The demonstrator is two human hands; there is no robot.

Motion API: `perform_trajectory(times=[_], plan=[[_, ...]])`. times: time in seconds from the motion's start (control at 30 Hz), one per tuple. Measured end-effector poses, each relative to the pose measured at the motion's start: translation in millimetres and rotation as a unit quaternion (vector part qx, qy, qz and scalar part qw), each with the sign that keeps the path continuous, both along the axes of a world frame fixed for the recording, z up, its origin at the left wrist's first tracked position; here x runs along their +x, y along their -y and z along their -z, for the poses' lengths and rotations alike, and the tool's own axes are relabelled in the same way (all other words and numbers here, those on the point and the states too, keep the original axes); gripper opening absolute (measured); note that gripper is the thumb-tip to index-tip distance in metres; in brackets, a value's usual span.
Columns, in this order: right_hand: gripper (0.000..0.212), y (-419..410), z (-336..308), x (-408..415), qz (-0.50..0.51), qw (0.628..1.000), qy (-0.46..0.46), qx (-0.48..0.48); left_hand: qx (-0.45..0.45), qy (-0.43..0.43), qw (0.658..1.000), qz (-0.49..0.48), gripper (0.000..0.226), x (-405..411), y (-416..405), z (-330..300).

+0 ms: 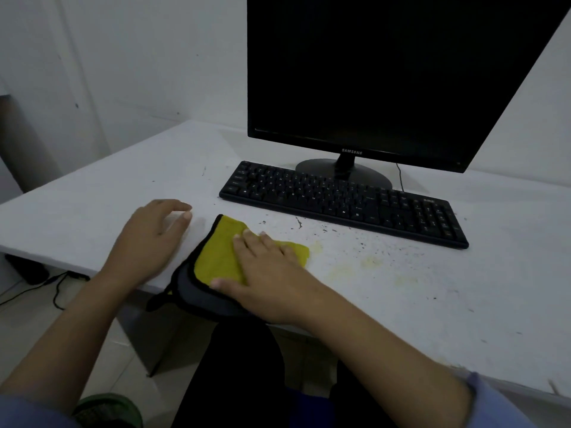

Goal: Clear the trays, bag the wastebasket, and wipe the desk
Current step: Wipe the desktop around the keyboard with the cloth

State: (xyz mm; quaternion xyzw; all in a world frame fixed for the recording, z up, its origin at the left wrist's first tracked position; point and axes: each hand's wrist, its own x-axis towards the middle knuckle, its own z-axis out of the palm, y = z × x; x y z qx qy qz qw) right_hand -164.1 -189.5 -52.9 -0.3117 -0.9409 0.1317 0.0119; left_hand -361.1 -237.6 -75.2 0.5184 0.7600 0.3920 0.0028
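The person had two bare arms. The left hand (pixel 154 239) and the right hand (pixel 265 273) wore no gloves and no rings. No watch was on either wrist. A blue sleeve (pixel 494 403) ended above the right elbow, and a bit of blue sleeve showed on the left arm too. The legs wore dark trousers (pixel 244 375). One foot wore a green shoe (pixel 108 410).

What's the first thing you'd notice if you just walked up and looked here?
The bright yellow cloth stands out, lying at the desk's front edge under the flat right hand. Behind it, a big dark monitor looms over a black keyboard. The left hand rests beside the cloth, and dark specks dot the desk.
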Motion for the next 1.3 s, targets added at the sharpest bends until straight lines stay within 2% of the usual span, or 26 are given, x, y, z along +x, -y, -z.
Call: perform_trajectory(times=[0.1, 0.2, 0.37, 0.67, 0.87, 1.03, 1.13, 1.3], plan=[[0.084, 1.9, 13.4, -8.8, 0.038, 0.998, 0.043, 0.001, -0.089, -0.048, 0.995, 0.005, 0.059, -0.7, -4.4, 4.7], [0.075, -1.7, 13.1, -8.5, 0.040, 0.999, 0.034, 0.016, -0.129, -0.096, 0.987, 0.006, 0.050, -2.2, -6.6, 9.5], [0.062, -19.5, 10.6, -9.1, 0.029, 0.998, 0.053, 0.028, -0.124, -0.085, 0.988, 0.016, 0.049, -2.7, -4.0, 11.1], [0.053, -44.7, 4.1, 15.1, 0.051, 0.995, 0.074, 0.041, -0.111, -0.064, 0.992, 0.008, 0.049, 2.0, -1.5, 6.8], [0.052, -7.1, -1.8, 57.7, -0.021, 0.996, 0.067, 0.054, -0.114, -0.058, 0.992, 0.005, 0.060, 3.3, -0.1, 2.1], [0.051, -5.0, -1.4, 86.5, -0.012, 0.997, 0.058, 0.047, -0.052, -0.041, 0.998, 0.017, 0.043, 28.0, 3.0, -4.6], [0.051, -21.2, 0.4, 81.4, 0.019, 0.998, 0.041, 0.032, -0.055, -0.064, 0.995, 0.051, 0.043, 40.6, -0.4, 0.5], [0.050, -53.8, 0.2, 45.3, 0.030, 0.999, 0.023, 0.024, -0.060, -0.058, 0.996, 0.018, 0.036, 41.7, -4.2, 6.7]])
